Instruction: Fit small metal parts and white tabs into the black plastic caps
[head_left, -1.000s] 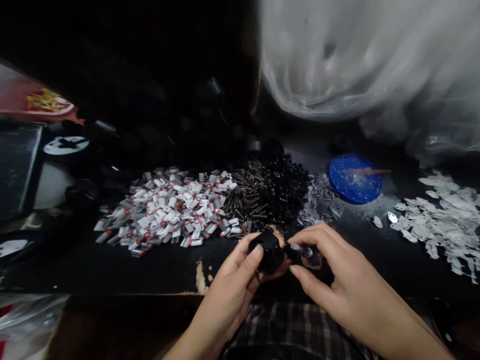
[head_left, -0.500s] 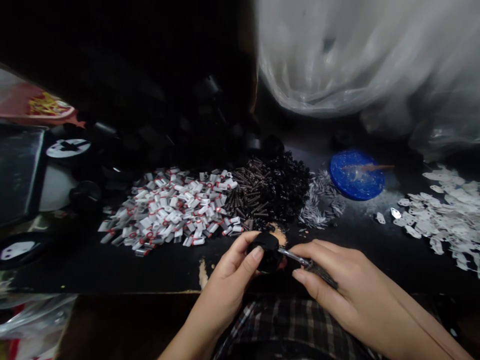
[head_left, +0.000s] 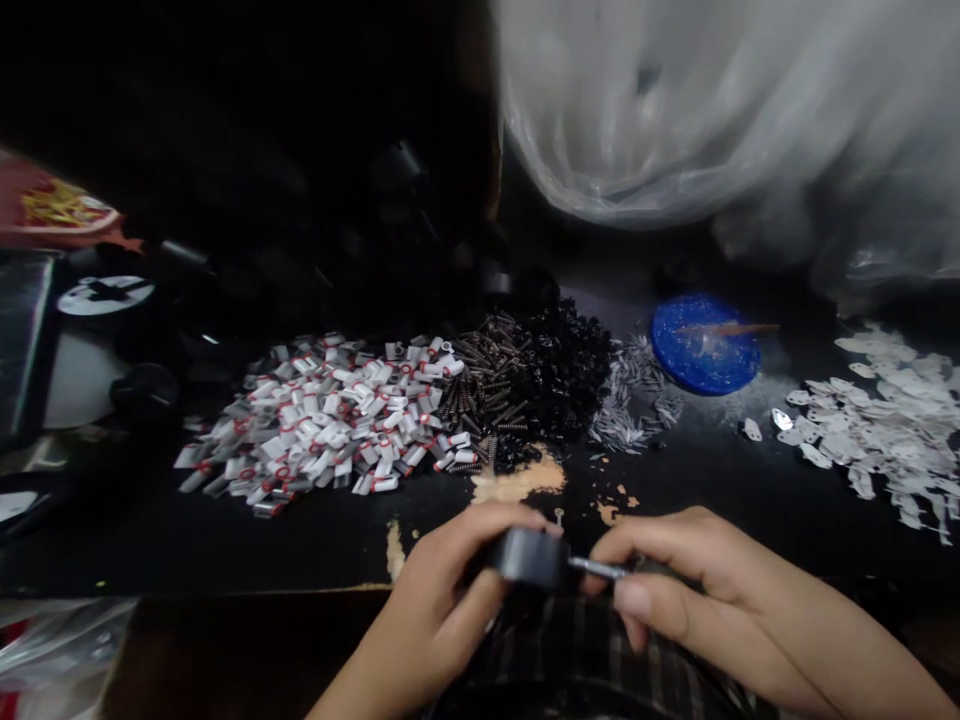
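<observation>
Black part (head_left: 532, 557) lower now, between closed left fingers (head_left: 484, 521), metal rod (head_left: 589, 567) tight between right fingers (head_left: 649, 538).

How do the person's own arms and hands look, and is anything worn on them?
Left grip and right grip are ungloved hands; no ring shows, though some fingers are hidden. The forearms, as far as visible, have no sleeve, watch or bracelet. Dark patterned clothing shows between them.

Left hand (head_left: 435, 592) holds a black part (head_left: 531, 557), right hand (head_left: 701, 580) a metal shaft (head_left: 596, 568)
</observation>
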